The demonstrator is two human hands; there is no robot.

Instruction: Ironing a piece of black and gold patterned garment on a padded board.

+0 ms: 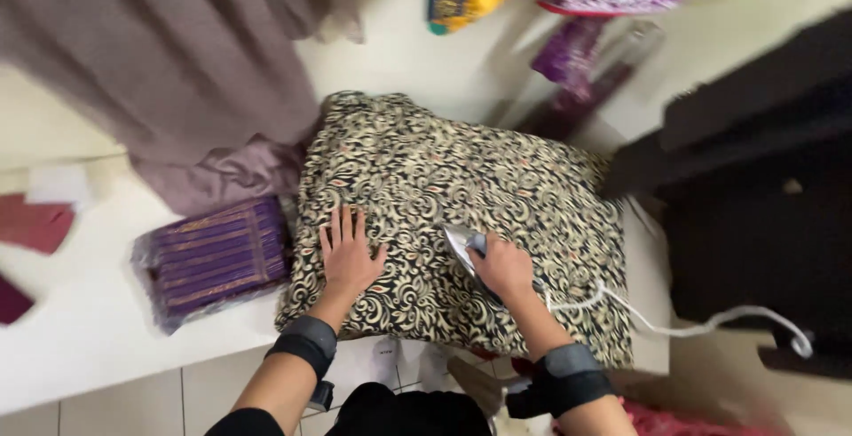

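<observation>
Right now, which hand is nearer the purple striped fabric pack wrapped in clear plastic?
Left. The left hand lies flat on the black-and-cream patterned cloth, just right of the purple striped fabric pack. The right hand grips the iron, farther right.

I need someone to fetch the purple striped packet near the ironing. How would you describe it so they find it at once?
Start at the big black-and-cream swirl-patterned cloth being ironed on the white surface. Just beyond its edge, beside the left hand, lies the packet: folded purple fabric with gold stripes in clear plastic wrap. The mauve cloth above it is plain and loose.
</observation>
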